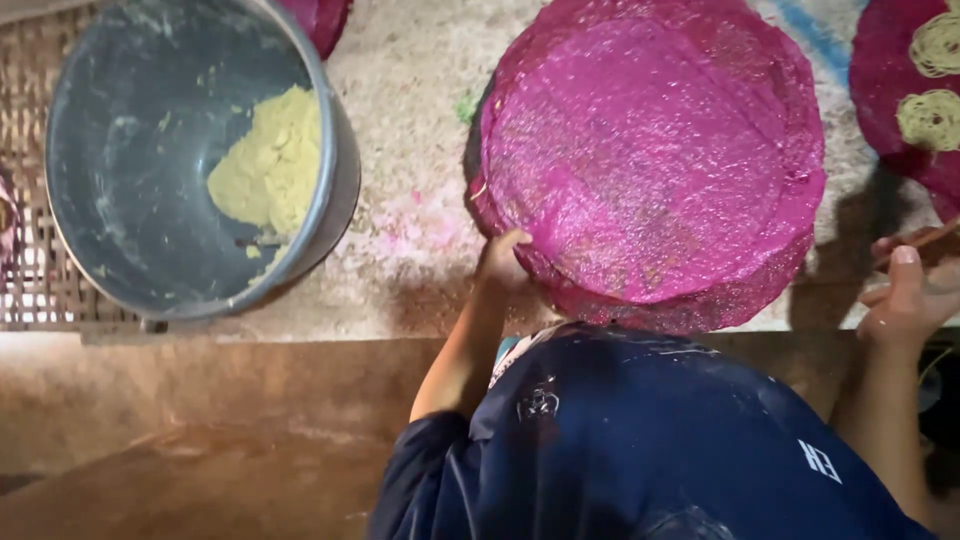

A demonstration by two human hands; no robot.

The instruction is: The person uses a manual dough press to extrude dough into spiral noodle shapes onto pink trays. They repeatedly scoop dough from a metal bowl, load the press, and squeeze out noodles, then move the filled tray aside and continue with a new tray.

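Left hand [503, 262] grips the near-left rim of the stack of pink woven trays [650, 160]; right hand [915, 290], off to the trays' right, pinches a thin stick [920, 242]. I'd steady the whole stack, it overhangs.

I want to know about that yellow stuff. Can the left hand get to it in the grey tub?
Probably yes. The left hand rests on the pink tray stack's edge, and nothing lies between it and the open grey tub holding the yellow dough.
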